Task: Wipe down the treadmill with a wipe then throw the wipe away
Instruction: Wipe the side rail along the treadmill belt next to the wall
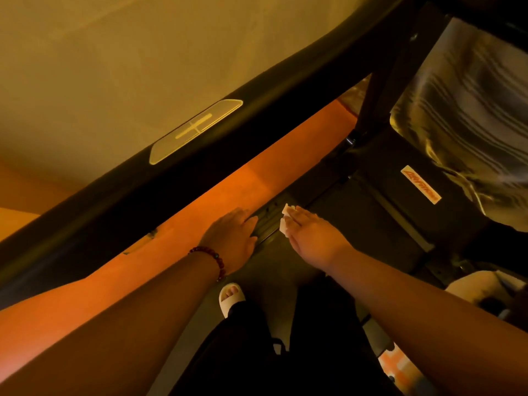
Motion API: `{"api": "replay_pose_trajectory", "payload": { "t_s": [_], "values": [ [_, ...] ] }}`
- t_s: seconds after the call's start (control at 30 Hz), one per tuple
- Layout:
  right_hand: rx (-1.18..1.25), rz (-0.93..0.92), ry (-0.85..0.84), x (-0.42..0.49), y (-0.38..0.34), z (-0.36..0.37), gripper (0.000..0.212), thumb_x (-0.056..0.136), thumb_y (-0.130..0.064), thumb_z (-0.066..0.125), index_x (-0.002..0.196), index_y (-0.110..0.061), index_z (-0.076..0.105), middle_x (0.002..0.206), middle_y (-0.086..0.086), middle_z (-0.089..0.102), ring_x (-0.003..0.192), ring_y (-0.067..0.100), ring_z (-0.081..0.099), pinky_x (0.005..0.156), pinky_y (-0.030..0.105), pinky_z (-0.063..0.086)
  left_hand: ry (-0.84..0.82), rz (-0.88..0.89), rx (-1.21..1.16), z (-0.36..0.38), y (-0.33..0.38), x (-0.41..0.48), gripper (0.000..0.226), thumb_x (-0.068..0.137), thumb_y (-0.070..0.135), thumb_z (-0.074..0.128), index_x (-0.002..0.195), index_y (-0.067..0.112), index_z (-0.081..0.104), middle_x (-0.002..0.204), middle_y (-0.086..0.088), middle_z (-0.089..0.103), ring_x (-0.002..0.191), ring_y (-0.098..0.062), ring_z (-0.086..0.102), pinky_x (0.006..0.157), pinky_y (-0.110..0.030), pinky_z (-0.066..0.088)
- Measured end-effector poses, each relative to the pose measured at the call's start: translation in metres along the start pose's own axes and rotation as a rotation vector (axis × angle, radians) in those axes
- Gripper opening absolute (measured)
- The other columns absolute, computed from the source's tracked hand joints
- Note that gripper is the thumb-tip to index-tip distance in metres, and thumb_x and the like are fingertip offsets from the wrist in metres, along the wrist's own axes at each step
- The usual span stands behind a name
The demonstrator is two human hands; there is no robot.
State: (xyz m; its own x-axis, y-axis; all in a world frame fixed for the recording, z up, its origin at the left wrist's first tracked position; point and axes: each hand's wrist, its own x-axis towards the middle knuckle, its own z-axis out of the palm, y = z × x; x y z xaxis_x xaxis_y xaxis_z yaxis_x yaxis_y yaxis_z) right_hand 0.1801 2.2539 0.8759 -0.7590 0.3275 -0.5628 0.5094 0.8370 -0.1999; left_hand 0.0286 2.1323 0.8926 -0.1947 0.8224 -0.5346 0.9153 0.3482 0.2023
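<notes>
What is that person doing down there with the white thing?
A person is leaning over a treadmill in dim orange light. The right hand holds a small white wipe against the dark ridged side strip of the machine. The left hand, with a beaded bracelet on its wrist, lies flat and open beside it, seemingly for support. The wipe is still in hand, so it is not thrown away yet.
</notes>
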Motion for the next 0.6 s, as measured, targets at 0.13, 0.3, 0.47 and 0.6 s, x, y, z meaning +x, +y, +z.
{"api": "replay_pose_trajectory", "payload": {
  "t_s": [0.13, 0.3, 0.47, 0.6],
  "values": [
    [-0.026, -0.066, -0.031, 0.009, 0.053, -0.008, 0.050, 0.106, -0.028, 0.028, 0.152, -0.014, 0.019, 0.161, 0.006, 0.011, 0.149, 0.023, 0.008, 0.117, 0.042, 0.021, -0.020, -0.082, -0.028, 0.001, 0.035, 0.039, 0.054, 0.105, 0.035, 0.028, 0.153, 0.017, 0.012, 0.162, -0.005, 0.008, 0.149, -0.023, 0.003, 0.119, -0.036, 0.009],
    [-0.108, -0.163, -0.055, 0.021, 0.121, -0.013, 0.048, 0.105, -0.025, 0.030, 0.151, -0.011, 0.025, 0.160, 0.009, 0.016, 0.148, 0.025, 0.011, 0.116, 0.041, 0.025, -0.018, -0.170, -0.095, 0.009, 0.078, 0.091, 0.056, 0.104, 0.036, 0.029, 0.154, 0.017, 0.012, 0.162, -0.005, 0.009, 0.149, -0.022, 0.004, 0.119, -0.039, 0.014],
    [-0.112, -0.186, -0.061, 0.037, 0.160, -0.015, 0.046, 0.106, -0.023, 0.029, 0.150, -0.010, 0.026, 0.160, 0.009, 0.017, 0.148, 0.023, 0.013, 0.115, 0.038, 0.027, -0.037, -0.193, -0.146, 0.011, 0.095, 0.134, 0.056, 0.104, 0.036, 0.030, 0.154, 0.019, 0.011, 0.162, -0.003, 0.008, 0.149, -0.023, 0.005, 0.120, -0.042, 0.015],
    [-0.111, -0.173, -0.062, 0.061, 0.171, -0.002, 0.046, 0.106, -0.023, 0.028, 0.151, -0.010, 0.024, 0.160, 0.009, 0.016, 0.148, 0.023, 0.013, 0.115, 0.038, 0.026, -0.025, -0.177, -0.135, 0.018, 0.088, 0.165, 0.056, 0.104, 0.035, 0.029, 0.154, 0.019, 0.010, 0.162, -0.004, 0.007, 0.149, -0.023, 0.005, 0.120, -0.041, 0.013]
  ]
}}
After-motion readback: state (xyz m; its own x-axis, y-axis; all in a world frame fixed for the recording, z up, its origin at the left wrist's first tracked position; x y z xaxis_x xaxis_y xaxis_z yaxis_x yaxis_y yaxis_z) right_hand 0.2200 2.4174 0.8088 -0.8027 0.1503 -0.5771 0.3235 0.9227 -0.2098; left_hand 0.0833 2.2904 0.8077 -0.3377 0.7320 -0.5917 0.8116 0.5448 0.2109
